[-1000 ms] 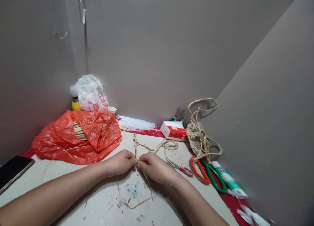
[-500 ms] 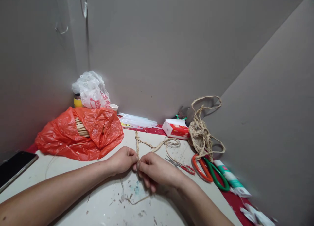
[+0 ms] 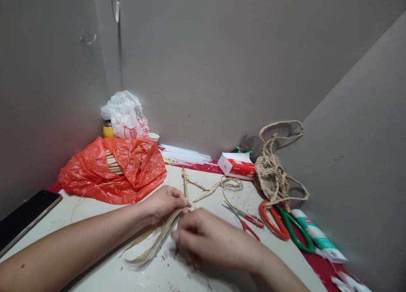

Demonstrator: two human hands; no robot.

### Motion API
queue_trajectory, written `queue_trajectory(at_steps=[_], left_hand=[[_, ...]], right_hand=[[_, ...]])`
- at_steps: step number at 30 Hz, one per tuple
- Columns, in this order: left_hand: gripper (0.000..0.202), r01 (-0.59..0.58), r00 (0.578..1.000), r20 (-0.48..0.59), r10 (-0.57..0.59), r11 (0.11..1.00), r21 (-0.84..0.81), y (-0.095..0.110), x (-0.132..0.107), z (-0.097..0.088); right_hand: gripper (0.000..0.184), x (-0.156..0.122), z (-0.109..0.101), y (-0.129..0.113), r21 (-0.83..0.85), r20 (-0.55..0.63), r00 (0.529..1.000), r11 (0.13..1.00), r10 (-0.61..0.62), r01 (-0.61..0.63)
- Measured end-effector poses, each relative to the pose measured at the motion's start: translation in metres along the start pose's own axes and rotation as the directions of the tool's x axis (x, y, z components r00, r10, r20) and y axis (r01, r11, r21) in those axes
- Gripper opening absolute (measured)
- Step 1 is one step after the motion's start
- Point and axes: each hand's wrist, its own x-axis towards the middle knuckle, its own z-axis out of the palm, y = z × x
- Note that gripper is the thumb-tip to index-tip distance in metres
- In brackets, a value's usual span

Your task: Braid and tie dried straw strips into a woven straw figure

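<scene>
My left hand (image 3: 166,203) pinches a braided straw cord (image 3: 185,188) near its lower end. Loose pale straw strands (image 3: 155,245) fan out below those fingers towards me. Just to the right, my right hand (image 3: 203,237) is curled closed and smeared by motion; whatever it grips, if anything, is hidden. The braid runs up the board, bends, and continues right to a coiled length (image 3: 233,183). Scissors with red handles (image 3: 244,220) lie open beyond my right hand.
An orange-red plastic bag (image 3: 91,177) of sticks stands left, behind a phone (image 3: 28,209). White sticks (image 3: 187,154), a red-and-white box (image 3: 237,166) and a tangled braided rope (image 3: 269,173) line the back. Large shears with orange and green handles (image 3: 298,230) lie right, beside a white-green tube (image 3: 319,237).
My right hand has moved away from the left fingertips, down and towards me. Loose straw strands now show below my left hand, which keeps its pinch. The view has shifted slightly left.
</scene>
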Motion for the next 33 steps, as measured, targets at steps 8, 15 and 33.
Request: queue_trajectory(at_steps=[8, 15, 33], left_hand=[[0.03, 0.008, 0.998, 0.055, -0.008, 1.0, 0.0, 0.01, -0.003, -0.002], [0.021, -0.045, 0.998, 0.057, 0.041, 0.996, 0.073, 0.003, 0.0, -0.004], [0.027, -0.247, 0.961, 0.075, 0.265, 0.713, 0.656, 0.008, -0.007, -0.009]], right_hand=[[0.041, 0.029, -0.015, 0.042, 0.38, -0.302, 0.939, 0.924, 0.166, -0.042], [0.046, 0.032, -0.008, 0.044, 0.379, -0.159, 0.969, 0.918, 0.19, -0.118], [0.028, 0.035, -0.003, 0.052, 0.614, -0.029, 0.957, 0.76, 0.29, -0.212]])
